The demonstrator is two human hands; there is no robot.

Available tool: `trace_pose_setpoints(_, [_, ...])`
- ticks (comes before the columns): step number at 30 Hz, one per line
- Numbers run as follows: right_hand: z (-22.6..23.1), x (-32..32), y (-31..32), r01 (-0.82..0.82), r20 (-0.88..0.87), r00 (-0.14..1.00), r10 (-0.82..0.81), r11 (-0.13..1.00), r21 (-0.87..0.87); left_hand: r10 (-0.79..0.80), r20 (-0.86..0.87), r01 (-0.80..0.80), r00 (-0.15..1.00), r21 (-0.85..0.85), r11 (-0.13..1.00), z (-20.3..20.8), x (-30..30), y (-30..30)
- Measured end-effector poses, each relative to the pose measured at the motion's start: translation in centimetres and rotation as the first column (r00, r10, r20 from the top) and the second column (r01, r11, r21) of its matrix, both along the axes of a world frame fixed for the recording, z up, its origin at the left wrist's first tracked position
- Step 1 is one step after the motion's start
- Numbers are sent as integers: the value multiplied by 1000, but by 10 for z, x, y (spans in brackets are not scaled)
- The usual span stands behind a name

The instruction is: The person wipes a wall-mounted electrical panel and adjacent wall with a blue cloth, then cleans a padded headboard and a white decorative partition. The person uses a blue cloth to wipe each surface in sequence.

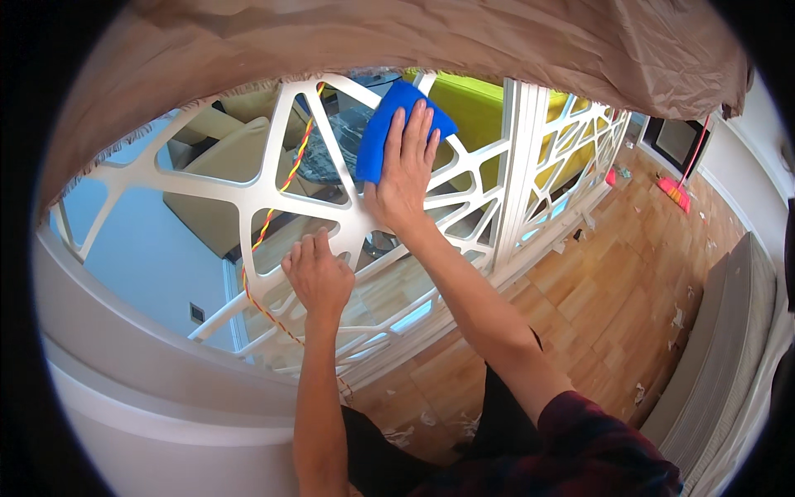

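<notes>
A white lattice panel (224, 193) with irregular openings stands in front of me. My right hand (403, 170) lies with its fingers stretched over a blue cloth (379, 132), holding it against the upper part of the lattice. Lower and to the left, my left hand (318, 272) is closed, its fingers bent over at a lattice bar; its thumb side is partly hidden. A twisted red-and-yellow cord (300, 156) runs down through the lattice, left of both hands.
Brown fabric (414, 37) hangs across the top. Behind the lattice are beige chairs (217, 182), a dark marbled table (335, 149) and a yellow-green sofa (468, 112). Scraps litter the wood floor (613, 290); a red broom (677, 190) leans at far right. A mattress-like slab (704, 348) stands right.
</notes>
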State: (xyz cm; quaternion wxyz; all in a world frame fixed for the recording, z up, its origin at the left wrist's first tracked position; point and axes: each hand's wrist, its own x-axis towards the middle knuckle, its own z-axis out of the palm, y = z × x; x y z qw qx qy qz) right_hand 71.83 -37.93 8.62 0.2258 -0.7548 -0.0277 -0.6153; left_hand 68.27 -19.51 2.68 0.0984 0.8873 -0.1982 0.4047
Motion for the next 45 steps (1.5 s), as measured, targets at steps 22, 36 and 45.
trace_pose_setpoints(22, [15, -5, -19, 36, -25, 999, -37, 998, -57, 14, 60, -14, 998, -5, 1000, 0, 2, -6])
trace_pose_setpoints(36, [23, 2, -54, -10, 62, 998, 16, 995, -102, 43, -2, -43, 999, -2, 999, 3, -3, -7])
trace_pose_setpoints(45, [-77, 0, -87, 88, -14, 996, -89, 995, -36, 32, 61, -31, 998, -18, 999, -4, 1, -9])
